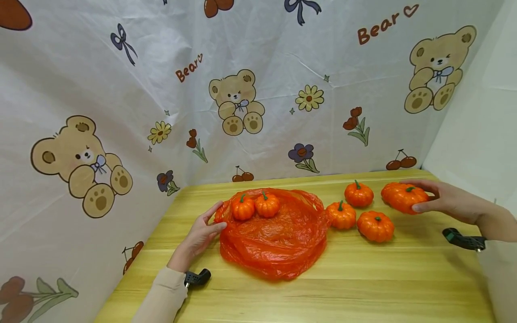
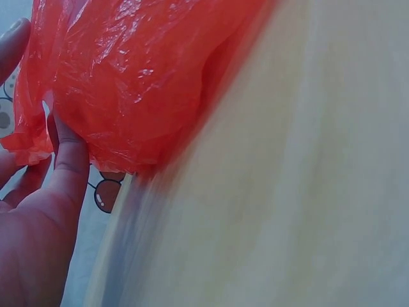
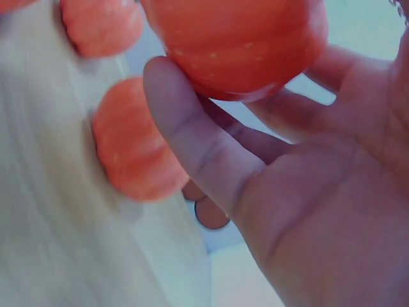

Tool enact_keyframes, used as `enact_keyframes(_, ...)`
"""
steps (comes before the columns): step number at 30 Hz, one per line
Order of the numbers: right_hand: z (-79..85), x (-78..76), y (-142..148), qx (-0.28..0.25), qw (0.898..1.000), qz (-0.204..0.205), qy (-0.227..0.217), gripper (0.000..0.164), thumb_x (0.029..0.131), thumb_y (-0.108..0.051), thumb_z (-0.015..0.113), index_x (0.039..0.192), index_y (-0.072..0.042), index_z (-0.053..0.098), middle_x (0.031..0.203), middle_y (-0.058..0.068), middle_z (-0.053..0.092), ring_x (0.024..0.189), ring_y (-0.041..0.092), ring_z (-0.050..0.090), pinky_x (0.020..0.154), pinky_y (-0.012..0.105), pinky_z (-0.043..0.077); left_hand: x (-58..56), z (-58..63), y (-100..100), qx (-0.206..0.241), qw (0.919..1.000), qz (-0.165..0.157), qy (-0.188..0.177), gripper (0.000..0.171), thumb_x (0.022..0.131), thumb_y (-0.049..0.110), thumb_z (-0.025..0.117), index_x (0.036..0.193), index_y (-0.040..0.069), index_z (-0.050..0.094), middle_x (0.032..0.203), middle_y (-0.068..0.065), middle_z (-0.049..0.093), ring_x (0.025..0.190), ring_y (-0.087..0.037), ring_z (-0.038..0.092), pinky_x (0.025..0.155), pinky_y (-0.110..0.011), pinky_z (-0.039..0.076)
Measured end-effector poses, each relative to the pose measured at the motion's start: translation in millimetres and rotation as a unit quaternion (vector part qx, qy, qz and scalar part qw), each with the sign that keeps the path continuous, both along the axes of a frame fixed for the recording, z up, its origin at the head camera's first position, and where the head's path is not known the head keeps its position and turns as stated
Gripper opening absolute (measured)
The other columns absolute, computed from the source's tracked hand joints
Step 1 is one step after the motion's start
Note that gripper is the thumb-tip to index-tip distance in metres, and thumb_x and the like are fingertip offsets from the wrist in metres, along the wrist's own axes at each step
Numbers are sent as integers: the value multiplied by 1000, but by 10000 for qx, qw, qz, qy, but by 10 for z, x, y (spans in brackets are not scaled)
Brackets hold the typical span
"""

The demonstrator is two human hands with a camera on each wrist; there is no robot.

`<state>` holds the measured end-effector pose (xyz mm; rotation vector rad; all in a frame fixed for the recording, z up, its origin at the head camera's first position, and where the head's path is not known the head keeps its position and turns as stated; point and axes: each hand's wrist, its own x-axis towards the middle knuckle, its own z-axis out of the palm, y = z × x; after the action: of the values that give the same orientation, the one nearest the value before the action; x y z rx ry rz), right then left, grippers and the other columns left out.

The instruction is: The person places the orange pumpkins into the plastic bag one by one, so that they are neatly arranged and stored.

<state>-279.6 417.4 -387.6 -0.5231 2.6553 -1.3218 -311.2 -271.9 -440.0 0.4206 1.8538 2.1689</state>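
A crinkled red plastic bag [image 1: 278, 251] lies spread with its mouth facing up on the table. Two small orange pumpkins, one left [image 1: 243, 207] and one right [image 1: 268, 205], sit in its back left part. At the bag's left rim, my left hand [image 1: 200, 235] holds the thin plastic between thumb and fingers; the left wrist view shows the bag [image 2: 134, 83] against those fingers. Over on the right, my right hand [image 1: 452, 199] grips an orange pumpkin [image 1: 409, 198] with a green stem. That pumpkin [image 3: 236, 45] appears raised above the table in the right wrist view.
Between bag and right hand stand more pumpkins: one at the back [image 1: 358, 194], one touching the bag's right edge [image 1: 341, 216] and one in front [image 1: 375, 227]. Another pumpkin [image 1: 388, 192] is partly hidden behind the held one. A bear-printed cloth [image 1: 274, 148] hangs behind the wooden table [image 1: 343, 287].
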Motion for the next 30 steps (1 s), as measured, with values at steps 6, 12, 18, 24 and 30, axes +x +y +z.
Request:
enact_keyframes(6, 131, -58, -243, -293, 9991, 233, 199, 62, 100, -6, 61, 157, -12, 35, 136, -26, 43, 114, -8, 53, 87, 18, 54, 9, 8, 1, -21, 10000, 25, -7, 85, 97, -4, 64, 166, 15, 18, 173, -7, 16, 142, -22, 46, 103, -27, 55)
enact_keyframes(12, 224, -110, -439, -354, 9980, 348, 391, 61, 100, -7, 62, 156, -12, 40, 136, -24, 47, 115, -6, 54, 87, 19, 55, 22, 22, 9, -27, 10000, 19, -35, 85, 97, -3, 65, 166, 16, 20, 173, -7, 15, 141, -23, 47, 102, -27, 55)
enact_keyframes(18, 323, -138, -614, -225, 9992, 192, 272, 63, 101, -14, 63, 157, -9, 35, 135, -14, 51, 114, -2, 56, 88, 19, 55, 22, 35, 16, -6, 10000, 58, -41, 85, 96, -2, 67, 166, 16, 21, 173, -6, 16, 151, -31, 35, 103, -27, 55)
enact_keyframes(24, 388, -120, -820, -395, 9990, 216, 46, 64, 101, -16, 63, 157, -8, 33, 134, -9, 55, 113, 3, 61, 90, 24, 57, 18, 36, 16, 0, 10000, 72, -43, 86, 96, -3, 67, 166, 14, 20, 173, -6, 14, 153, -34, 30, 103, -26, 55)
enact_keyframes(30, 453, -91, -1017, -406, 9991, 139, -33, 66, 101, -21, 65, 158, -8, 33, 144, 7, 50, 114, 3, 60, 90, 22, 55, 16, 38, 14, 20, 10000, 42, -68, 86, 96, -3, 67, 166, 15, 20, 173, -6, 14, 152, -32, 32, 102, -26, 55)
